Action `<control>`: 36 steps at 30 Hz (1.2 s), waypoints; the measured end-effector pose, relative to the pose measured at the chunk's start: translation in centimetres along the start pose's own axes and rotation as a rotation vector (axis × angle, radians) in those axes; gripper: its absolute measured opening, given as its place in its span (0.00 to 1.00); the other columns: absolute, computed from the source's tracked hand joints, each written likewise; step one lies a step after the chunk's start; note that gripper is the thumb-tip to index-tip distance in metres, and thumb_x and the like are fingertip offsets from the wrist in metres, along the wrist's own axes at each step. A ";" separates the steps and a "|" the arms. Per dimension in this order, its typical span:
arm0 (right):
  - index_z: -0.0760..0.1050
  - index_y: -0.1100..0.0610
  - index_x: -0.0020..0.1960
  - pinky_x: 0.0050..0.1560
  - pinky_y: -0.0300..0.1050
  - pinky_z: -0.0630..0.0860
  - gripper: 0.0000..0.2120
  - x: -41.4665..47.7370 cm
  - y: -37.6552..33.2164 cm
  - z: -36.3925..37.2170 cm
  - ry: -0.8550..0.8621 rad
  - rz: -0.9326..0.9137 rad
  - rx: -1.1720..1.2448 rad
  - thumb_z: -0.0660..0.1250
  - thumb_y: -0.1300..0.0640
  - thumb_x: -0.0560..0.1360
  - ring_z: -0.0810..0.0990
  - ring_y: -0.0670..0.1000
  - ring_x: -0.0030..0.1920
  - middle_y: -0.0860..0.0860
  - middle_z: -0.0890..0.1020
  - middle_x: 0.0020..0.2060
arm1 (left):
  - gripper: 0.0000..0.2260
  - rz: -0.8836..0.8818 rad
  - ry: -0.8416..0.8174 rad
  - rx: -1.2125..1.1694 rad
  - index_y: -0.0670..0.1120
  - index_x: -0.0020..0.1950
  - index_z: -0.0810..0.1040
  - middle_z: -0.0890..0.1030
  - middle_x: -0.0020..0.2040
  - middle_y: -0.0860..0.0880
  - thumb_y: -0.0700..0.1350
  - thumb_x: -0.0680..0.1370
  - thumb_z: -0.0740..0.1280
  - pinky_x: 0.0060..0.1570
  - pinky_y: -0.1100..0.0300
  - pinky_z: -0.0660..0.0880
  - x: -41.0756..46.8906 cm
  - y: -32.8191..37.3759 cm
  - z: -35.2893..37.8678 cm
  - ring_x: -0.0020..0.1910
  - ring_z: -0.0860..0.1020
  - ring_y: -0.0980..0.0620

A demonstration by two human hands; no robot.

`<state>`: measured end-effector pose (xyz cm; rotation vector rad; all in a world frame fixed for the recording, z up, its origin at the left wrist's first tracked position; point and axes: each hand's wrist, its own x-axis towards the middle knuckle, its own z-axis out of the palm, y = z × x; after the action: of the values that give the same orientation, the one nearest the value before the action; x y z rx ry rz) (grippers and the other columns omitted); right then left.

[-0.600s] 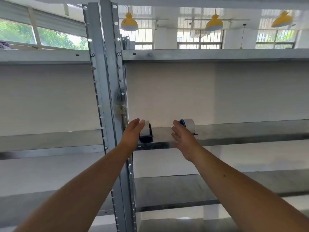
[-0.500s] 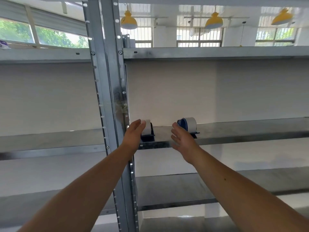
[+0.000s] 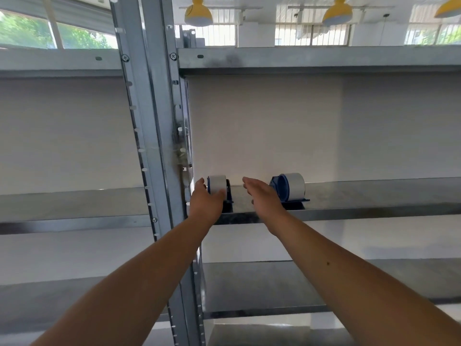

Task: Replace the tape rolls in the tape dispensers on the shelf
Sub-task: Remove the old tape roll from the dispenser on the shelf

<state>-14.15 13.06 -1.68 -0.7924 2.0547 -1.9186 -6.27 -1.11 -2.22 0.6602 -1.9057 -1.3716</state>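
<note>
Two blue tape dispensers with white tape rolls stand on the metal shelf point(image 3: 379, 196) at chest height. The left tape dispenser point(image 3: 217, 183) sits right beside the upright post. My left hand point(image 3: 205, 204) closes around its lower front, thumb on the left side and fingers across the roll. The right tape dispenser point(image 3: 290, 186) stands a hand's width further right, its blue hub facing left. My right hand point(image 3: 265, 197) hovers between the two dispensers, fingers spread and holding nothing, and it covers the right dispenser's lower left corner.
A perforated steel upright post point(image 3: 152, 136) runs top to bottom just left of my left hand. Another shelf point(image 3: 311, 58) lies above and a lower shelf point(image 3: 262, 285) below. A white wall backs the shelves. Yellow lamps point(image 3: 198, 13) hang behind.
The view has come closer to the shelf. My left hand has wrapped around the left dispenser. My right hand has shifted left, off the right dispenser's front, into the gap between the two.
</note>
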 end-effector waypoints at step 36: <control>0.76 0.52 0.74 0.67 0.53 0.75 0.28 6.5 3.5 2.0 -0.339 -0.285 -1.117 0.57 0.37 0.82 0.78 0.54 0.68 0.50 0.78 0.73 | 0.23 -0.240 0.077 -0.235 0.38 0.64 0.77 0.78 0.45 0.48 0.53 0.78 0.74 0.37 0.63 0.70 9.8 5.6 2.0 0.40 0.75 0.52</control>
<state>-19.33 7.97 -4.07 -1.5286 2.7682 -0.4574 -14.03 -5.34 5.03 0.8301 -1.6116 -1.6637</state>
